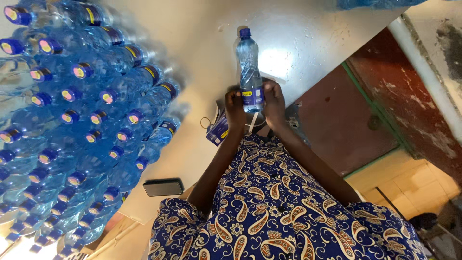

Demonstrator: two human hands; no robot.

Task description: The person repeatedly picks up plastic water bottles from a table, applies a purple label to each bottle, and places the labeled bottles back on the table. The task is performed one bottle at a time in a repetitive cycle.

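I hold a clear blue plastic water bottle point(249, 62) with a blue cap over a white table point(192, 43), its cap pointing away from me. My left hand point(235, 109) and my right hand point(274, 102) both grip its lower part, on either side of the dark blue label point(252, 97). My arms reach out over my lap, which is covered by a blue paisley dress point(274, 207).
A large stack of blue capped water bottles point(72, 110) lies on its side along the left, caps facing me. A small blue packet point(217, 130) sits by my left wrist. A black phone point(163, 187) rests near the table's edge. Red-brown floor point(346, 125) lies to the right.
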